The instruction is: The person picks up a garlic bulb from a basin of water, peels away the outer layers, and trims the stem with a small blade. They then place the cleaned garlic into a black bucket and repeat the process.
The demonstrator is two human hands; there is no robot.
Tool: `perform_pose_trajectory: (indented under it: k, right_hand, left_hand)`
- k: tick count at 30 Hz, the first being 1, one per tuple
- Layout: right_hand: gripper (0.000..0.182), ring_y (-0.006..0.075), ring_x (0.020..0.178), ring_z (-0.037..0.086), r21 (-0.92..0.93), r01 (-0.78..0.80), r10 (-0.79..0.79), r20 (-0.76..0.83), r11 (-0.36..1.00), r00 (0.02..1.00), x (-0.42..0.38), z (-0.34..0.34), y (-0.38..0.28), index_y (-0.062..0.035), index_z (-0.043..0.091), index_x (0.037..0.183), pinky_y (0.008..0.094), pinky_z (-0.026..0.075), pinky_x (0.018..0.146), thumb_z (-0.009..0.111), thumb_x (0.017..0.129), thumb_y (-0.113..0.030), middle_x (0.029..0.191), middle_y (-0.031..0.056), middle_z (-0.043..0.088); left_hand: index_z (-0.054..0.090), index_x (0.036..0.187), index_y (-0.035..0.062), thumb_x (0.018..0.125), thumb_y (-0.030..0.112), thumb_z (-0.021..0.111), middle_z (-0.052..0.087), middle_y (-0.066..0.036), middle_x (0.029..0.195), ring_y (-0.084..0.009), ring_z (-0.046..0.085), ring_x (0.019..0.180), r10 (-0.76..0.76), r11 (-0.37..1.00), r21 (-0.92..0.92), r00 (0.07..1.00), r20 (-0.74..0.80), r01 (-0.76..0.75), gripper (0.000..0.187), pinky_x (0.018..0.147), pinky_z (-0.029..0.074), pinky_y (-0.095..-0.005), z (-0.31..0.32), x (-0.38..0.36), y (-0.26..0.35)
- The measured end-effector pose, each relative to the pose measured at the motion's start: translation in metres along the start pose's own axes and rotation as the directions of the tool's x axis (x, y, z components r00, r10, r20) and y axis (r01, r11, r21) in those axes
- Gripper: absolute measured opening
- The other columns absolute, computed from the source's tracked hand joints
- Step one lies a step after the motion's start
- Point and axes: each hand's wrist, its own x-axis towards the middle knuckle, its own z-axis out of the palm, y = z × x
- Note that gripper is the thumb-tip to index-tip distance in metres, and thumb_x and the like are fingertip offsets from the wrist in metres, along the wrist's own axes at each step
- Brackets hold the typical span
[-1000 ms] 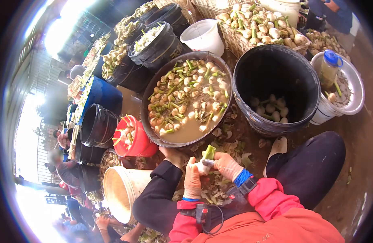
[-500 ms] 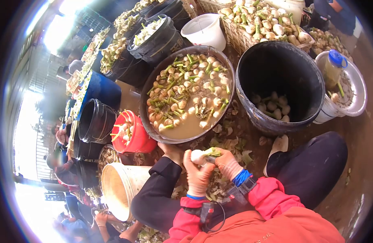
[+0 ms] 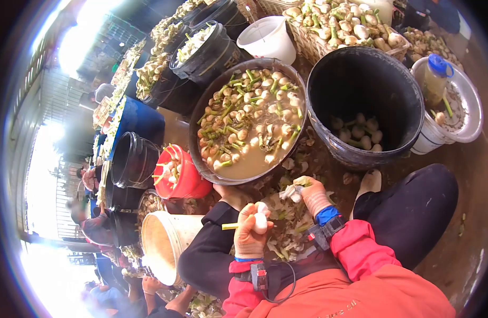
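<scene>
My left hand point(image 3: 249, 233), in an orange-palmed glove, is closed around a white garlic bulb point(image 3: 260, 223). A thin pale yellow-green stalk point(image 3: 230, 226) sticks out to the left of that hand. To the right and a little higher, my right hand point(image 3: 314, 195) is closed on a bunch of whitish peeled garlic skin point(image 3: 292, 193), with a greenish bit at its top. The two hands are apart. Whether a knife is also in my right hand is hidden. Beneath both hands lies a litter of peelings point(image 3: 286, 222) on the ground.
Ahead stands a wide basin point(image 3: 195, 143) of murky water with garlic bulbs. Right of it, a black bucket point(image 3: 328, 143) holds several peeled bulbs. A red bucket point(image 3: 193, 177), a cream bucket point(image 3: 185, 233), a white tub point(image 3: 474, 122) with a bottle, and a garlic-filled crate point(image 3: 307, 50) surround me.
My hands have moved apart, the right one up and right with the skin. The bulb, earlier between both hands with its green stem toward the right, is now in the left hand alone.
</scene>
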Motion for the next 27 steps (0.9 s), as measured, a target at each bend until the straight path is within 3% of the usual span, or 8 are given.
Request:
perform_pose_trajectory:
  k: [4,5,7,10,15,23,25,27]
  right_hand:
    - [0.043,0.0274,0.108,0.052,-0.873,0.226,0.084,0.289,0.432,0.954,-0.034,0.018,-0.031,-0.0188,0.060,0.113,0.0347,0.043,0.092,0.064,0.071,-0.011,0.120,0.0090,0.054]
    - [0.045,0.0244,0.106,0.055,-0.758,0.430,-0.075,0.455,0.490,0.887,-0.028,0.018,-0.011,-0.0151,0.055,0.120,0.0326,0.044,0.091,0.062,0.076,-0.012,0.115,0.0090,0.057]
    - [0.041,0.0192,0.103,0.057,-0.452,0.197,0.047,0.474,0.870,0.879,-0.045,0.034,-0.036,-0.0098,0.055,0.119,0.0288,0.043,0.090,0.062,0.079,-0.013,0.111,0.0072,0.061]
    - [0.038,0.0171,0.095,0.057,-0.279,0.097,0.049,0.475,0.955,0.879,-0.062,0.048,-0.039,-0.0078,0.054,0.119,0.0278,0.045,0.083,0.063,0.084,-0.018,0.103,0.0103,0.062]
    - [0.027,0.0146,0.082,0.056,-0.136,0.174,-0.102,0.420,0.975,0.902,-0.071,0.057,-0.044,-0.0031,0.058,0.112,0.0268,0.046,0.074,0.056,0.085,-0.002,0.091,0.0064,0.062]
    - [0.021,0.0164,0.074,0.059,0.639,-0.011,-0.098,0.134,0.769,0.986,-0.036,0.024,-0.051,-0.0013,0.058,0.106,0.0276,0.053,0.066,0.052,0.086,0.001,0.088,0.0072,0.059]
    - [0.021,0.0145,0.075,0.059,0.437,-0.019,-0.010,0.065,0.899,0.998,-0.034,0.021,-0.043,-0.0041,0.062,0.101,0.0270,0.051,0.068,0.050,0.085,0.001,0.090,0.0060,0.061]
    - [0.025,0.0151,0.078,0.060,-0.331,0.153,-0.087,0.206,0.931,0.975,-0.029,0.020,-0.019,-0.0061,0.065,0.098,0.0272,0.049,0.070,0.050,0.081,0.004,0.092,0.0068,0.064]
  left_hand:
    - [0.055,0.103,0.0033,0.081,0.013,0.064,0.057,-0.011,0.103,-0.0236,0.057,0.096,0.078,0.997,0.021,0.997,-0.007,-0.078,0.026,0.081,0.053,-0.0365,-0.021,0.003,0.003]
    - [0.056,0.101,0.0027,0.082,0.014,0.064,0.057,-0.011,0.104,-0.0231,0.057,0.096,0.085,0.995,0.050,0.996,-0.019,-0.084,0.024,0.083,0.052,-0.0367,-0.027,0.005,0.002]
    - [0.058,0.098,0.0020,0.082,0.019,0.066,0.058,-0.010,0.105,-0.0221,0.058,0.097,0.116,0.991,0.081,0.990,-0.076,-0.110,0.025,0.084,0.052,-0.0362,-0.030,0.006,-0.002]
    - [0.059,0.101,0.0011,0.082,0.026,0.066,0.060,-0.008,0.107,-0.0212,0.059,0.097,0.155,0.983,0.114,0.982,-0.108,-0.143,0.032,0.085,0.051,-0.0360,-0.041,0.012,-0.011]
    - [0.059,0.100,0.0023,0.086,0.032,0.061,0.061,-0.007,0.104,-0.0190,0.060,0.091,0.181,0.947,0.298,0.967,-0.181,-0.121,0.033,0.081,0.049,-0.0335,-0.034,0.008,-0.017]
    - [0.054,0.107,0.0030,0.090,0.045,0.049,0.063,-0.012,0.101,-0.0283,0.064,0.087,-0.098,0.984,-0.166,0.982,-0.164,0.071,0.046,0.065,0.057,-0.0404,-0.055,0.012,-0.004]
    - [0.053,0.110,0.0010,0.090,0.046,0.046,0.062,-0.014,0.103,-0.0312,0.063,0.090,-0.082,0.952,-0.301,0.995,-0.057,0.062,0.049,0.068,0.057,-0.0405,-0.045,0.013,0.001]
    - [0.051,0.112,-0.0008,0.090,0.044,0.047,0.061,-0.017,0.103,-0.0357,0.061,0.092,-0.101,0.933,-0.354,0.992,-0.082,0.066,0.050,0.072,0.056,-0.0437,-0.057,0.021,-0.003]
